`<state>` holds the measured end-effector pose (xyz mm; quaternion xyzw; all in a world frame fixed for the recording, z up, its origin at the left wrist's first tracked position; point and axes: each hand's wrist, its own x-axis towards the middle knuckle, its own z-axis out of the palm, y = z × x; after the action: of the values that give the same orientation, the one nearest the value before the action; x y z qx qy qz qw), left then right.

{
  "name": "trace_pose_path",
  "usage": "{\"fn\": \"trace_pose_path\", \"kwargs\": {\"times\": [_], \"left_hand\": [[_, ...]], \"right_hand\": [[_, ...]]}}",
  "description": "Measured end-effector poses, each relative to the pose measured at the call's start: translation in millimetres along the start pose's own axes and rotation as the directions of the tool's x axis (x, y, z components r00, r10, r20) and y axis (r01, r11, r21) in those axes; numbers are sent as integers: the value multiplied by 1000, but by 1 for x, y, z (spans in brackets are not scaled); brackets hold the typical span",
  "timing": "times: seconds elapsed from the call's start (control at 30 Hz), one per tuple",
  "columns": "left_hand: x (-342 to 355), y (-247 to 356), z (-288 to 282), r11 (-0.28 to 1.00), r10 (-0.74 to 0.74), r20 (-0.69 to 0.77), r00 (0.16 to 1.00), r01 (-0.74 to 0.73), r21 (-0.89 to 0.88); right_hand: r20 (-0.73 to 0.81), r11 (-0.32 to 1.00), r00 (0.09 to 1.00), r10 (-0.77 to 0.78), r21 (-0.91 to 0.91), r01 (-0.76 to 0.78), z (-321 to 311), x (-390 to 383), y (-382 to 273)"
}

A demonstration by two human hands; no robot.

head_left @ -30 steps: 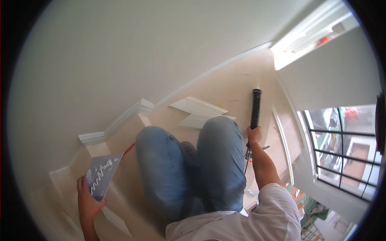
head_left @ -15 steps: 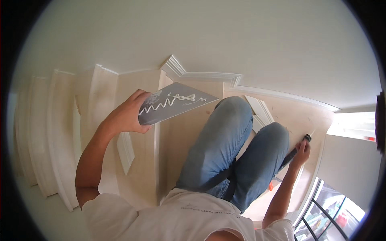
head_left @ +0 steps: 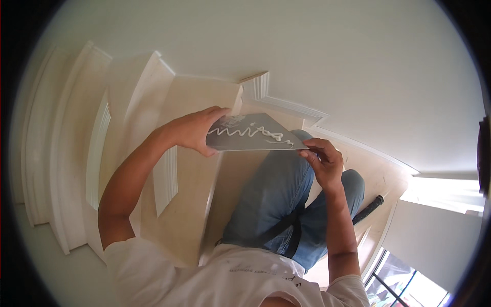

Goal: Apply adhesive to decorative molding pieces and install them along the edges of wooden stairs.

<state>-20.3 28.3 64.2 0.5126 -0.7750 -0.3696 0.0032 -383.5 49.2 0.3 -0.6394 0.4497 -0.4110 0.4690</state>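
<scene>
Right hand [head_left: 325,161] swaps black tube [head_left: 369,211] for gray panel [head_left: 250,137]

Moved off the tube, the right hand now pinches the panel's pointed right corner, while the left hand [head_left: 197,130] clasps its left end, thumb on the near side. Both grips are closed on the piece, held over the jeans-clad left leg [head_left: 261,204] with its zigzag white bead [head_left: 239,132] uppermost, apparently steadier for two-handed support. Hidden are the panel's underside and the tube's near end, behind the right leg [head_left: 354,184] or forearm; a window [head_left: 396,279] is cut off at lower right.
</scene>
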Motion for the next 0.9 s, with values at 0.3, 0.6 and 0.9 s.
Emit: {"fn": "trace_pose_path", "kwargs": {"times": [0.3, 0.6, 0.9], "left_hand": [[-13, -10, 3, 998, -51, -98, 994, 47, -50], [-23, -24, 38, 998, -37, -410, 911, 12, -63], [-5, 6, 122, 688, -660, -693, 290, -137, -713]], "right_hand": [[-79, 954, 951, -300, -29, 299, 16, 12, 3], [-250, 926, 896, -366, -194, 324, 38, -9, 35], [-329, 978, 929, -168, -173, 116, 51, -14, 14]]}}
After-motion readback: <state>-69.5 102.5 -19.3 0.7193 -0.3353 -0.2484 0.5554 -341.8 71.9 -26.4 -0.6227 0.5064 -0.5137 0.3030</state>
